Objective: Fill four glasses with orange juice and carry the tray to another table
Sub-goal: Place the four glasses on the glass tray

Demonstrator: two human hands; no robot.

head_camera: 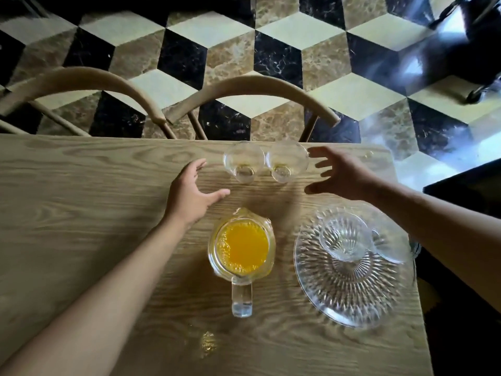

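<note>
Right now your left hand point(191, 196) and right hand point(343, 173), both released, flank two glasses point(245, 161); the jug point(241, 246) handle points to 6 o'clock, spout to 12.

Two empty glasses point(244, 161) point(287, 161) stand side by side, touching or nearly so, at the far edge of the wooden table point(81, 199) — no way between them. The left hand point(189, 196) and right hand point(344, 175) flank them, open, with bare tabletop on each outer side. Nearer, the juice pitcher point(241, 251) and the cut-glass tray point(349, 270), bearing glasses point(344, 240), leave a narrow lane between. Two chair backs point(78, 85) point(254, 90) crowd the far edge.
</note>
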